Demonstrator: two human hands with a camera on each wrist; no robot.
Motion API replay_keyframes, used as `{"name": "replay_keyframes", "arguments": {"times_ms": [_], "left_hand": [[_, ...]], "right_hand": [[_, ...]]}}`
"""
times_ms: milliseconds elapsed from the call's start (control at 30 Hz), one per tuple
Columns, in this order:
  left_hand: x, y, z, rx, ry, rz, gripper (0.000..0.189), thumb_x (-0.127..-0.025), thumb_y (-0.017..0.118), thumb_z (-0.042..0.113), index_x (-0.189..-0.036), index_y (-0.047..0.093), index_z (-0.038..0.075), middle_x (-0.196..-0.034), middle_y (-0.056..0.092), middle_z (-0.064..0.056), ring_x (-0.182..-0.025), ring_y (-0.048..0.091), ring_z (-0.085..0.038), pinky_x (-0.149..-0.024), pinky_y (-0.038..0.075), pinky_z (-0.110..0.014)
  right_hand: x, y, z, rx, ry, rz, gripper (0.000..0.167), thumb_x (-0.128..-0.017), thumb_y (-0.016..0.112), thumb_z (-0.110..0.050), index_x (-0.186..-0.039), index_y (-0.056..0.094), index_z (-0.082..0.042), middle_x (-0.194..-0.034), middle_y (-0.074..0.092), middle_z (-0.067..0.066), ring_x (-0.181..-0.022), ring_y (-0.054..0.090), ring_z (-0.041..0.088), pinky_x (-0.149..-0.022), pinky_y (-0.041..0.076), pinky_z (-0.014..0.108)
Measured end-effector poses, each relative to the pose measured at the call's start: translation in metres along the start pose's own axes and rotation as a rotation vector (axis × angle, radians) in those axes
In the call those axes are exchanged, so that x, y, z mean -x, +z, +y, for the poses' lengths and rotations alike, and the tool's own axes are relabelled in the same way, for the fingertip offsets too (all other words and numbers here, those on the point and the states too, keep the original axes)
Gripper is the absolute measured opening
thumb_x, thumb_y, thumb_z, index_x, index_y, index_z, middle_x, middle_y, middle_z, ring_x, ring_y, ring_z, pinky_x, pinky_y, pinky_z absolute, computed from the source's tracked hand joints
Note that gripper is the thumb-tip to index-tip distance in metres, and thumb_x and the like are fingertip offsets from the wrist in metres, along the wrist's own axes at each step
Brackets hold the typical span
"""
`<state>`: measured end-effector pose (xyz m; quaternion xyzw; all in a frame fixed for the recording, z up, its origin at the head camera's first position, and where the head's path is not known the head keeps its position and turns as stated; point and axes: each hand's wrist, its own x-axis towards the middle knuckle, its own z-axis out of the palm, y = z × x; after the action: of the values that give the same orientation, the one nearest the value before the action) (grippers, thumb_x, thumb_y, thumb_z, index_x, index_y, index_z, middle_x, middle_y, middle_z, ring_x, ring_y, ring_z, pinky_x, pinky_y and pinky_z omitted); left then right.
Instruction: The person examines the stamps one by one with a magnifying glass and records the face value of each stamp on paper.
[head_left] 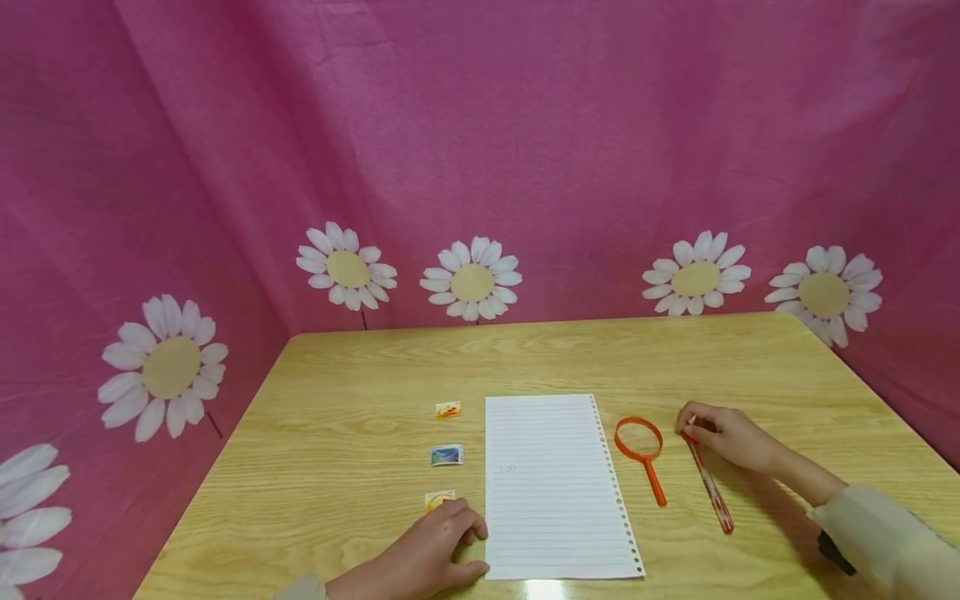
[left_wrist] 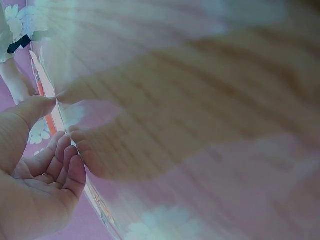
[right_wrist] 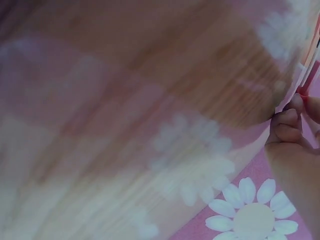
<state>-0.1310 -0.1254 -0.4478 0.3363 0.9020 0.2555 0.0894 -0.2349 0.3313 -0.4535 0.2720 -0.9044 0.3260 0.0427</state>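
While left hand (head_left: 431, 546) borders paper (head_left: 558, 492), right (head_left: 726, 435) pinches pen (head_left: 709, 482).

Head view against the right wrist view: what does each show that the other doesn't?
Only the head view: the lined face of the white paper sheet with punched holes, three small rectangular colour-printed paper pieces to its left, and the left hand at its left edge.

Only the right wrist view: pale daisy reflections on the glossy tabletop.

Both: the right hand pinching a slim red-and-clear pen, the wood-grain table, and pink cloth printed with white-petalled daisies.
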Motion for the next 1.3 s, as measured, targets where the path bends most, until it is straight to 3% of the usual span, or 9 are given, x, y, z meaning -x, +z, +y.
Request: {"name": "replay_keyframes", "arguments": {"times_ms": [300, 467, 733, 967, 1300], "left_hand": [[0.0, 0.0, 0.001, -0.018, 0.01, 0.001, 0.025, -0.087, 0.074, 0.031, -0.099, 0.061, 0.013, -0.087, 0.047, 0.011, -0.079, 0.039, 0.004, -0.072, 0.04, -0.013], [0.001, 0.001, 0.002, -0.016, 0.061, 0.032, 0.022, -0.088, 0.073, 0.027, -0.098, 0.06, 0.013, -0.088, 0.048, 0.01, -0.08, 0.041, 0.004, -0.073, 0.04, -0.012], [0.001, -0.005, -0.001, 0.092, -0.015, 0.129, 0.018, -0.087, 0.073, 0.018, -0.099, 0.059, 0.013, -0.089, 0.05, 0.008, -0.081, 0.045, 0.0, -0.073, 0.042, -0.014], [-0.005, -0.013, -0.017, 0.112, -0.071, 0.262, 0.018, -0.085, 0.073, 0.009, -0.098, 0.06, 0.008, -0.087, 0.051, 0.002, -0.076, 0.046, -0.004, -0.067, 0.042, -0.016], [-0.012, -0.027, -0.039, 0.103, -0.225, 0.403, 0.02, -0.082, 0.076, 0.005, -0.097, 0.063, 0.006, -0.084, 0.053, 0.001, -0.07, 0.042, -0.003, -0.062, 0.04, -0.017]], "right_hand": [[0.0, 0.007, -0.002, 0.152, -0.157, 0.063, 0.021, -0.088, 0.065, 0.004, -0.094, 0.057, -0.015, -0.065, 0.047, -0.014, -0.059, 0.032, -0.009, -0.05, 0.032, 0.016], [0.0, 0.009, -0.003, 0.175, -0.18, 0.102, 0.023, -0.085, 0.068, 0.004, -0.092, 0.054, -0.013, -0.066, 0.049, -0.014, -0.06, 0.035, -0.009, -0.051, 0.033, 0.016], [-0.001, 0.011, -0.01, 0.181, -0.117, 0.14, 0.02, -0.085, 0.069, 0.004, -0.085, 0.056, -0.011, -0.071, 0.059, -0.011, -0.065, 0.043, -0.011, -0.053, 0.04, 0.018], [0.003, 0.014, -0.028, 0.074, 0.023, 0.092, 0.01, -0.091, 0.065, -0.006, -0.087, 0.057, -0.01, -0.066, 0.058, -0.008, -0.053, 0.045, -0.006, -0.048, 0.041, 0.02], [0.011, 0.025, -0.057, 0.052, 0.099, 0.085, 0.016, -0.087, 0.073, -0.016, -0.084, 0.058, -0.011, -0.066, 0.05, -0.011, -0.057, 0.037, -0.006, -0.049, 0.036, 0.018]]}}
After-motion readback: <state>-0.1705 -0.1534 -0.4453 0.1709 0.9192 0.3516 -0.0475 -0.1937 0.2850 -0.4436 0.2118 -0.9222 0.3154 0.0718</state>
